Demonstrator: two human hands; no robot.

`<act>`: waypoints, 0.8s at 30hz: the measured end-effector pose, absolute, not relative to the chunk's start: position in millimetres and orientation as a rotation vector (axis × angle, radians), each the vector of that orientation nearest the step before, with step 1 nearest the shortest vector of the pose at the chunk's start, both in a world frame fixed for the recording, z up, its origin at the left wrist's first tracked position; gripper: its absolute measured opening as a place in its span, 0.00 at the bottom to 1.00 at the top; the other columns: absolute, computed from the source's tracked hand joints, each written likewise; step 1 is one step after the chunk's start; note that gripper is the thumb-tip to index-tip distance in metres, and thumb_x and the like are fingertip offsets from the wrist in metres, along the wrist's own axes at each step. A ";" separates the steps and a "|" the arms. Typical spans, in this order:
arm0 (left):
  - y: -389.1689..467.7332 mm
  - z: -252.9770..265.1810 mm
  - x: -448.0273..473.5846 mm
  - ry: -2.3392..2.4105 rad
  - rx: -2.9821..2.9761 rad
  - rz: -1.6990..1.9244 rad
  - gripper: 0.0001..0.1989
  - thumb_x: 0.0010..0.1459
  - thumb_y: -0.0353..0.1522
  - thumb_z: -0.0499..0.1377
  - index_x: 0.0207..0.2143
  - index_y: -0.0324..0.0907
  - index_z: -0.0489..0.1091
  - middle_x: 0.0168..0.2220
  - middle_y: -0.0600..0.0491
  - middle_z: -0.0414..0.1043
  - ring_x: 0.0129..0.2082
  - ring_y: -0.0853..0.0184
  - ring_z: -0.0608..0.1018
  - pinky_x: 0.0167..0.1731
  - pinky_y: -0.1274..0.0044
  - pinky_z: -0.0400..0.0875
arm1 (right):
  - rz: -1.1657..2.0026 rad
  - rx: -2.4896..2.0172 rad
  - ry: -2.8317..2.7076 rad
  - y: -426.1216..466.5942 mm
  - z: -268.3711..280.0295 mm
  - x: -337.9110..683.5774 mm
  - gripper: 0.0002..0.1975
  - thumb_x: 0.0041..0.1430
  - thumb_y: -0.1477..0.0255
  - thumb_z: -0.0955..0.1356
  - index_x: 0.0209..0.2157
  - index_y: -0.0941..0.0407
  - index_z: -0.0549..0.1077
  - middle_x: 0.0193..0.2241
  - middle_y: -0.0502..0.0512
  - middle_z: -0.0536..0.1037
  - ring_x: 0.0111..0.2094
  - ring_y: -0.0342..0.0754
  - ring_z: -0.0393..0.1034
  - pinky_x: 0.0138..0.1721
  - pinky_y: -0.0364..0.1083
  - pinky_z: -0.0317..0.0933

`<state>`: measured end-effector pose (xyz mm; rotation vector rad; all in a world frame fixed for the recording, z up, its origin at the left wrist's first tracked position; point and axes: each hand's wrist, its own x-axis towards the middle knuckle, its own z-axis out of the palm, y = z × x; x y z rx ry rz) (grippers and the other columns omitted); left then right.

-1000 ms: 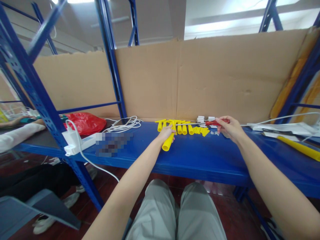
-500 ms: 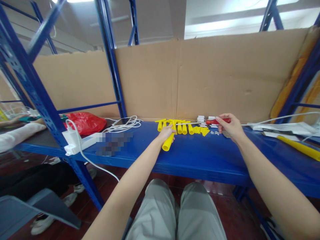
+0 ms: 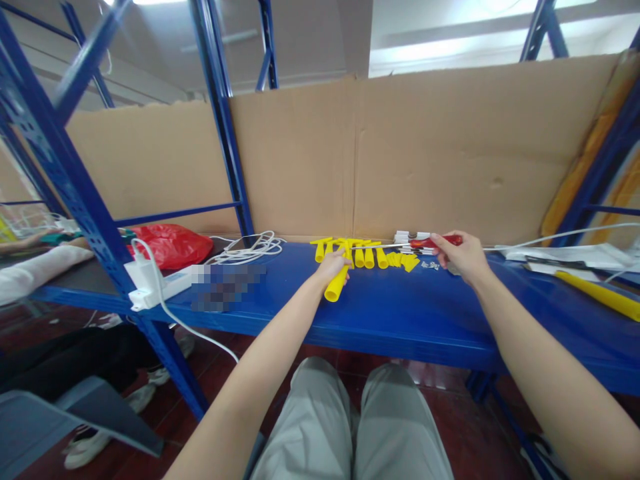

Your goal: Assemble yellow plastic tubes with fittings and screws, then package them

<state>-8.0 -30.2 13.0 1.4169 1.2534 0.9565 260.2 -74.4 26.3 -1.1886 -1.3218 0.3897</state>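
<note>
My left hand is closed round a yellow tube-shaped part, whose hollow open end points toward me. In my right hand is a red-handled screwdriver, held level. Its long thin shaft runs left to the far end of the yellow part; whether the tip touches a screw is too small to tell. Behind and beside my left hand stand several similar yellow parts in a row. Flat yellow pieces lie right of them, then small pale pieces near my right hand.
A blue workbench backs onto a cardboard panel. On the left are a white power strip, coiled white cable and a red bag. Another person's sleeve shows far left. A long yellow tube lies right.
The right hand has shifted very slightly with the screwdriver, whose shaft sits a little higher. My left hand and the yellow part look still.
</note>
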 end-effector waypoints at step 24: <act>-30.3 11.1 -4.3 1.276 1.482 0.962 0.33 0.60 0.24 0.54 0.67 0.41 0.53 0.35 0.48 0.74 0.14 0.76 0.67 0.15 0.82 0.64 | 0.388 -1.337 -1.238 -77.3 29.8 260.5 0.25 0.46 0.48 0.73 0.19 0.51 0.61 0.10 0.50 0.66 0.11 0.42 0.58 0.12 0.43 0.52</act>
